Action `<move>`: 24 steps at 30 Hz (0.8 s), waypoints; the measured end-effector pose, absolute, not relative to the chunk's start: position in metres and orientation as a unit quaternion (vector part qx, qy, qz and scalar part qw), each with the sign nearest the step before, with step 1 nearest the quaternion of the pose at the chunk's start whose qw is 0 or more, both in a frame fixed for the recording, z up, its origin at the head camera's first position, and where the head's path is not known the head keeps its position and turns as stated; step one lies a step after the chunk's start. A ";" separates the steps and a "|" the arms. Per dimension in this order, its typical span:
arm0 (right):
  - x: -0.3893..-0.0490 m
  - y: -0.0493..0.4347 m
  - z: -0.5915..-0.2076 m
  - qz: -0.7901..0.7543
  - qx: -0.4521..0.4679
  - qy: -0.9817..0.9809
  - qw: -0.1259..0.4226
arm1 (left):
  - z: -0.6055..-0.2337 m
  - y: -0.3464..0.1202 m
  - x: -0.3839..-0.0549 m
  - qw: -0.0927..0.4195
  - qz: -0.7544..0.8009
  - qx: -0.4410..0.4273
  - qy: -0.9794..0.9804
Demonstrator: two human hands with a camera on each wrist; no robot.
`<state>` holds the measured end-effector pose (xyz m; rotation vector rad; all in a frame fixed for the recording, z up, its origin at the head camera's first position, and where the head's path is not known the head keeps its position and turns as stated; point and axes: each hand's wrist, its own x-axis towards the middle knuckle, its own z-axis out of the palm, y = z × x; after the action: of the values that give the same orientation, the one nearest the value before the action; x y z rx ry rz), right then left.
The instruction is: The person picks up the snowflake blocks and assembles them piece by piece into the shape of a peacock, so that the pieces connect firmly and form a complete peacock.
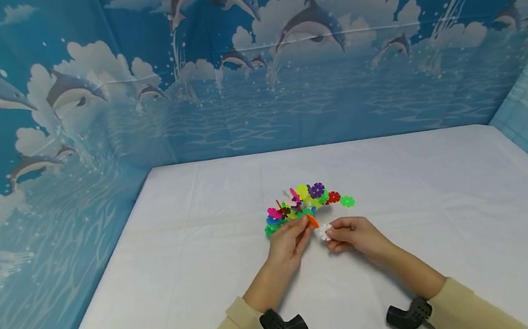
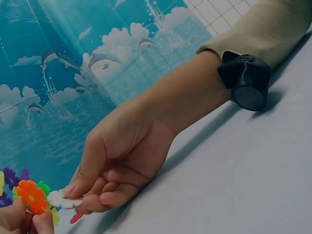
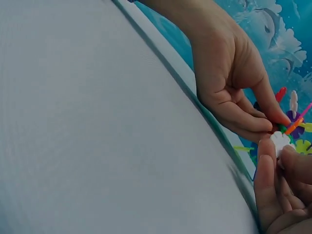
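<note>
The left hand [image 1: 285, 245] pinches an orange flower-shaped plastic disc [image 2: 25, 191], which sits at the near edge of a colourful cluster of interlocking discs [image 1: 302, 191]. Between thumb and fingers of the right hand [image 1: 361, 238] is a white flower-shaped disc [image 3: 280, 141]. In the left wrist view the white disc's edge is right at the rim of the orange one. Part of the cluster is hidden behind the left hand, and the right fingers cover part of the white disc.
The cluster's right end reaches out to a bright green disc [image 1: 348, 201]. A white cloth [image 1: 160, 298] covers the table. Dolphin-print curtains [image 1: 326, 96] stand along the table's back and sides. Each wrist wears a black camera [image 1: 285, 327].
</note>
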<state>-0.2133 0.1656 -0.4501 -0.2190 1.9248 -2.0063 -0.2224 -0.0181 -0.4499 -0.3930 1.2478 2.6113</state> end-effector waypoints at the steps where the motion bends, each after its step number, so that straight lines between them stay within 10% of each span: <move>1: -0.213 0.164 -0.452 -0.716 -0.081 0.668 0.187 | -0.450 -0.017 -0.222 0.110 0.888 -0.136 0.425; 24: -0.218 0.155 -0.455 -0.722 -0.087 0.641 0.247 | -0.451 -0.011 -0.220 0.092 0.877 -0.154 0.445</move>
<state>-0.2177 0.1546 -0.4547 -0.2366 1.7473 -1.9681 -0.2198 -0.0107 -0.4513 -0.4575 1.3225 2.6055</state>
